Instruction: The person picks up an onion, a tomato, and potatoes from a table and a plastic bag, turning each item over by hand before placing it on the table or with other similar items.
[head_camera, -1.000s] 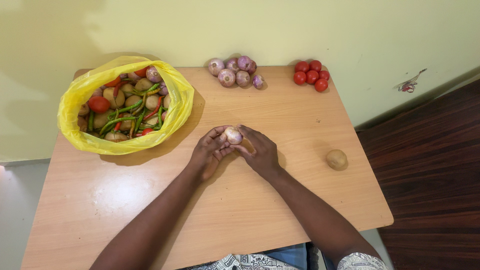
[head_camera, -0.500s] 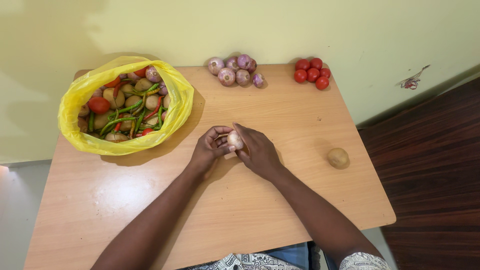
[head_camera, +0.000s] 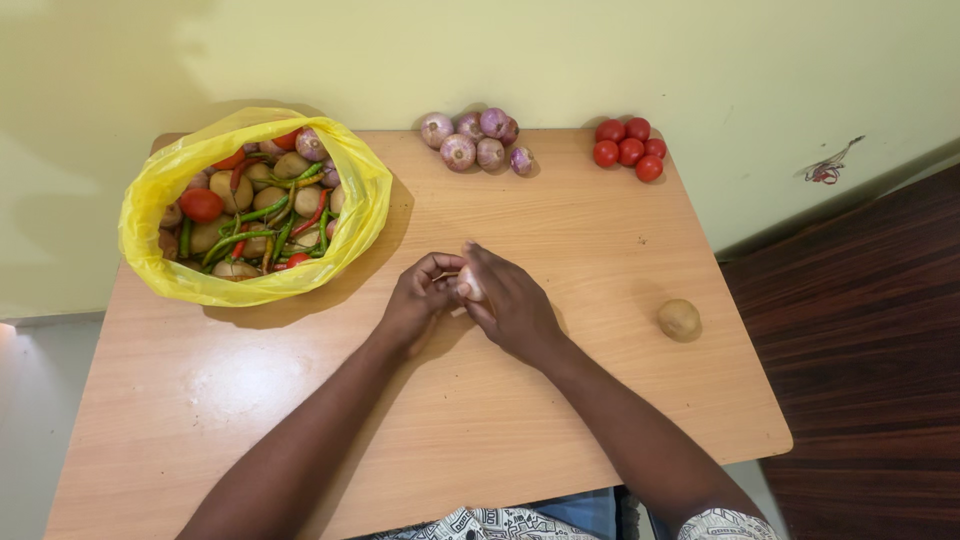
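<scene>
Looking down from the head camera, the person's two hands meet over the middle of the wooden table (head_camera: 560, 400). The right hand (head_camera: 515, 305) is wrapped over a small pale onion (head_camera: 468, 284), with its fingers closed on the onion's far and right sides. The left hand (head_camera: 418, 298) comes in from the left, and its curled fingertips touch the onion's left side, so both hands are shut on the same onion. Only a small bit of the onion shows between the fingers, so which way its long side points cannot be told. The onion sits right between the two hands, just left of the right palm and just right of the left fingertips. The right hand covers more of it, so it looks like the right hand has the better hold. At the far left of the table is a yellow plastic bag (head_camera: 150, 215), open at the top, full of potatoes, long green and red chillies and a few tomatoes. At the far edge, near the wall, lies a little heap of purple onions (head_camera: 478, 138). To the right of that heap is a bunch of red tomatoes (head_camera: 628, 148), also by the wall. One brown potato (head_camera: 679, 319) lies alone on the right side of the table, well apart from the hands. The heap of purple onions is straight ahead of the hands, farther away on the table.
</scene>
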